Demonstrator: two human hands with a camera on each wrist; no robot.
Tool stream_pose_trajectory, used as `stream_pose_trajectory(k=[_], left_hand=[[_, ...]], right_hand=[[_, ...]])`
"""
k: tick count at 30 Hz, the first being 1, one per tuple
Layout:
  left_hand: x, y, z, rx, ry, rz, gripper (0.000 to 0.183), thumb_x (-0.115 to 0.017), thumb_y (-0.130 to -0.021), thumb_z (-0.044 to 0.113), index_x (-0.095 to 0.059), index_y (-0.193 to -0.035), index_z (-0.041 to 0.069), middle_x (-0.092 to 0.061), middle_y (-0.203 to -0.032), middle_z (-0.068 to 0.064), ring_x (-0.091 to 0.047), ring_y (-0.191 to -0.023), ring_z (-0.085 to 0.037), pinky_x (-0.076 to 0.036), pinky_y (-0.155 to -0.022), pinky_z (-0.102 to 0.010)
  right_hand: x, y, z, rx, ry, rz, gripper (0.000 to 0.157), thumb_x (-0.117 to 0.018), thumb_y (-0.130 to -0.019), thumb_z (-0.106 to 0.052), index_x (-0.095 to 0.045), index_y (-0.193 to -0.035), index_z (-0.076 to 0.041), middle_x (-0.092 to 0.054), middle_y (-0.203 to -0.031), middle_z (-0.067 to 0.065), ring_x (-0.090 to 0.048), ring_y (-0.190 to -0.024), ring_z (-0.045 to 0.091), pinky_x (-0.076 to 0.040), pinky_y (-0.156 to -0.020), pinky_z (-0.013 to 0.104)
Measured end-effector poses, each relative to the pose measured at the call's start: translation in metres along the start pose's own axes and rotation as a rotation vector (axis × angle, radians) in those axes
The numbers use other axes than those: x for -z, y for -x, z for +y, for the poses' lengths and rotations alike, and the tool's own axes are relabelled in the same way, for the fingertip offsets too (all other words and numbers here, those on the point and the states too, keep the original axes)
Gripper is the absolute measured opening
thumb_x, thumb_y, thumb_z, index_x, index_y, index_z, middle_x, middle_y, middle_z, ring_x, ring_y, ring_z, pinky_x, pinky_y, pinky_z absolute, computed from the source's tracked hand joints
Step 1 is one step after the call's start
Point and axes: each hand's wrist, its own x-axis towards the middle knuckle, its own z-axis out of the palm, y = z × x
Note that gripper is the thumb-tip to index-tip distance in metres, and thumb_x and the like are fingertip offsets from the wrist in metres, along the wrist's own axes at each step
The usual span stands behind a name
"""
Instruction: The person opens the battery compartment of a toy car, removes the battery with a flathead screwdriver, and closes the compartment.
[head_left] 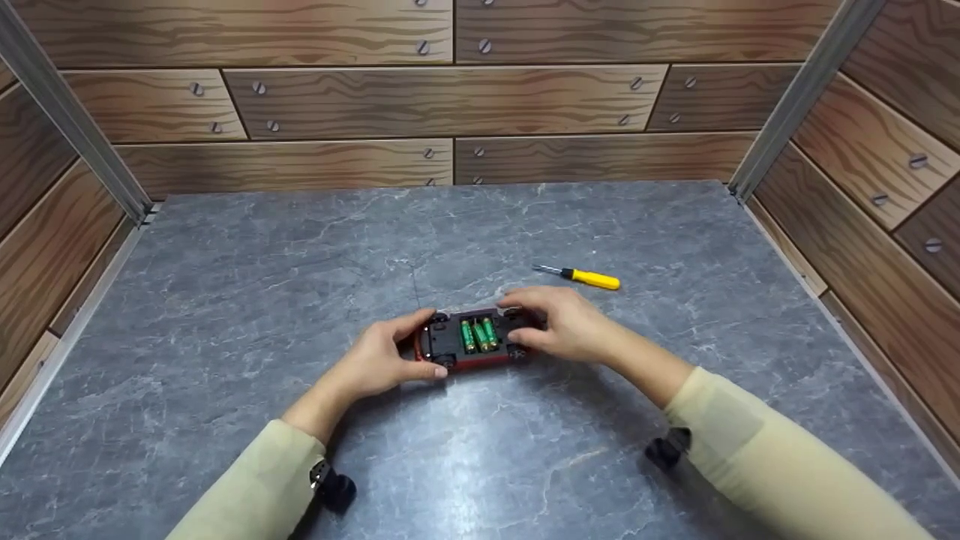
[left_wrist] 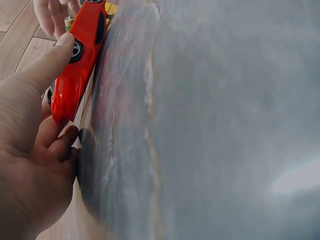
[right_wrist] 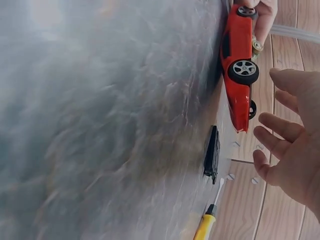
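A red toy car (head_left: pixel 480 365) lies upside down, its black underside upward and several green batteries (head_left: pixel 469 336) in the uncovered bay. My left hand (head_left: pixel 375 358) grips one end, the thumb along the near side and fingers at the far side; the left wrist view shows the thumb by a wheel (left_wrist: pixel 76 51). Over the other end, my right hand (head_left: pixel 562 322) hovers with spread, loosely bent fingers. The right wrist view shows a gap between those fingers and the car. A flat black plastic piece (right_wrist: pixel 212 155) lies beyond that end, hidden behind the right hand in the head view.
A screwdriver (head_left: pixel 592 279) with a yellow handle lies behind the right hand. Wood-patterned panels (head_left: pixel 450 103) and metal posts (head_left: pixel 810 97) bound the grey marbled table (head_left: pixel 262 255). A thin wire-like line (head_left: pixel 415 283) rises behind the car's left end.
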Motion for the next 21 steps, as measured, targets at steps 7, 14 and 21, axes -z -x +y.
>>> stream_pose_trajectory(k=[7,14,21], left_hand=[[0.000,0.001,-0.002,0.003,0.019,0.015,0.102,-0.099,-0.073,0.032,-0.049,-0.159,0.009,-0.053,-0.158,-0.011,-0.054,-0.141,-0.030,-0.031,-0.125,-0.051],[0.000,0.001,-0.004,0.010,-0.003,0.018,0.103,-0.099,-0.072,0.034,-0.049,-0.159,0.011,-0.052,-0.158,-0.011,-0.054,-0.140,-0.032,-0.032,-0.124,-0.052],[0.000,0.002,-0.002,0.005,-0.004,0.016,0.101,-0.099,-0.073,0.035,-0.049,-0.159,0.011,-0.053,-0.158,-0.013,-0.055,-0.139,-0.033,-0.033,-0.123,-0.054]], right_hand=[[-0.003,-0.016,0.000,-0.079,-0.024,-0.079,0.049,-0.081,-0.093,-0.030,-0.070,-0.138,-0.016,-0.061,-0.150,0.013,-0.055,-0.140,0.036,-0.039,-0.118,0.059],[-0.007,-0.023,0.002,-0.052,-0.035,-0.105,0.049,-0.082,-0.092,-0.032,-0.071,-0.136,-0.014,-0.065,-0.145,0.011,-0.057,-0.137,0.035,-0.041,-0.117,0.057],[-0.009,-0.025,0.003,-0.031,-0.033,-0.117,0.050,-0.082,-0.091,-0.032,-0.071,-0.135,-0.012,-0.065,-0.145,0.013,-0.058,-0.136,0.037,-0.041,-0.117,0.058]])
